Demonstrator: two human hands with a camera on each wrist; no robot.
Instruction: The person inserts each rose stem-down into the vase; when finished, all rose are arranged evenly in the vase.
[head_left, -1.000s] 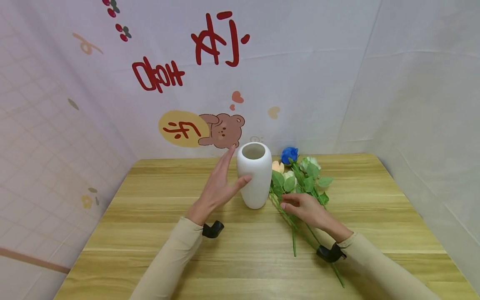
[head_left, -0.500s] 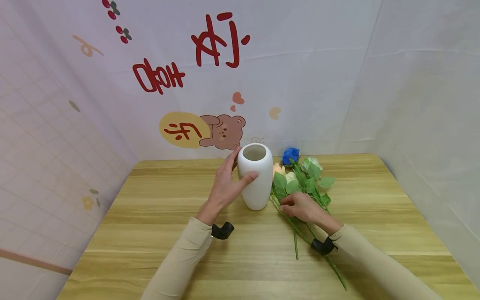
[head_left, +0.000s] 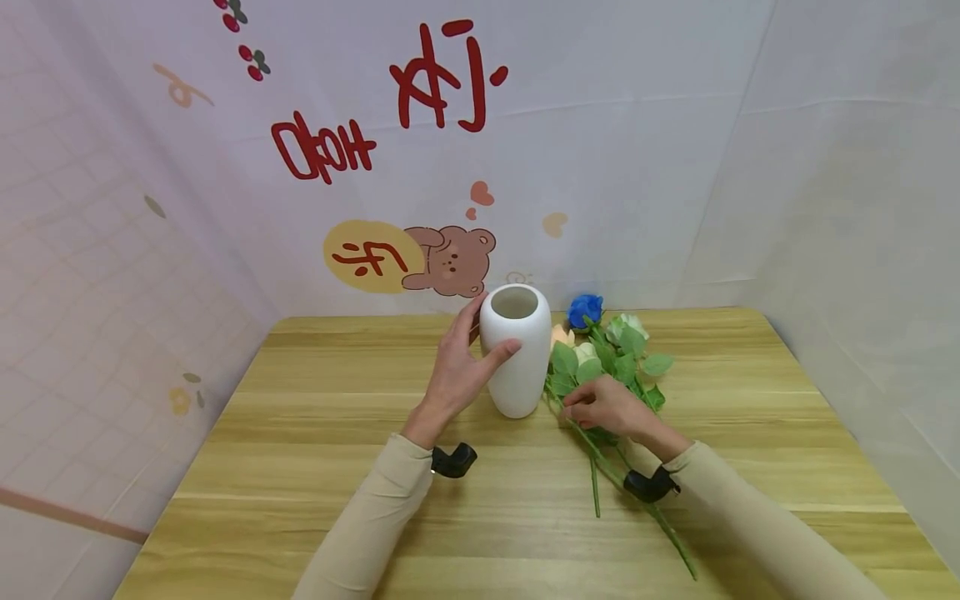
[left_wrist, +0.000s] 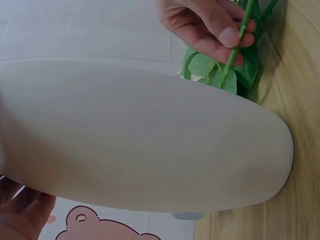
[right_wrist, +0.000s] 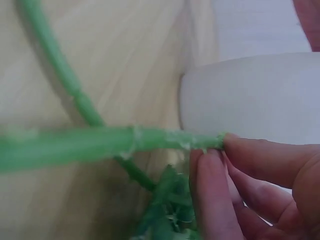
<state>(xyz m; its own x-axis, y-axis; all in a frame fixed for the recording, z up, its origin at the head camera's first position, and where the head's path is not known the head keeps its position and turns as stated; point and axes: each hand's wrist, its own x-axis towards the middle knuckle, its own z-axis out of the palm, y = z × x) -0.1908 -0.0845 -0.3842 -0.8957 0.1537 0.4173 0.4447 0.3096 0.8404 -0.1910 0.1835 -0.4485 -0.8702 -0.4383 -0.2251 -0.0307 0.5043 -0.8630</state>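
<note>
On the wood-grain table (head_left: 300, 467) stands a vase (head_left: 521, 371), the left hand (head_left: 457, 375) curved round it; from it, the bear (head_left: 456, 262) on the backdrop (head_left: 637, 167) is at eleven o'clock, flowers (head_left: 625, 367) lie at three, the right hand (head_left: 611, 408) pinches a stem (right_wrist: 100, 144) at four

A wood-grained, yellowish-brown tabletop (head_left: 300, 433) runs back to a pale, creased backdrop (head_left: 637, 167), apparently cloth, though its weave is too soft to make out. Across it are printed bold red characters (head_left: 477, 83), cherries (head_left: 245, 53), coral hearts (head_left: 482, 193) and a brown cartoon bear (head_left: 461, 262) with its paws at a yellow disc (head_left: 367, 235). The softly lit left wall (head_left: 67, 275), tinged lilac, bears a faint grid, a yellow flower (head_left: 179, 401) and a low pinkish-brown stripe (head_left: 75, 514); the right wall (head_left: 847, 250) is plain and wrinkled.
</note>
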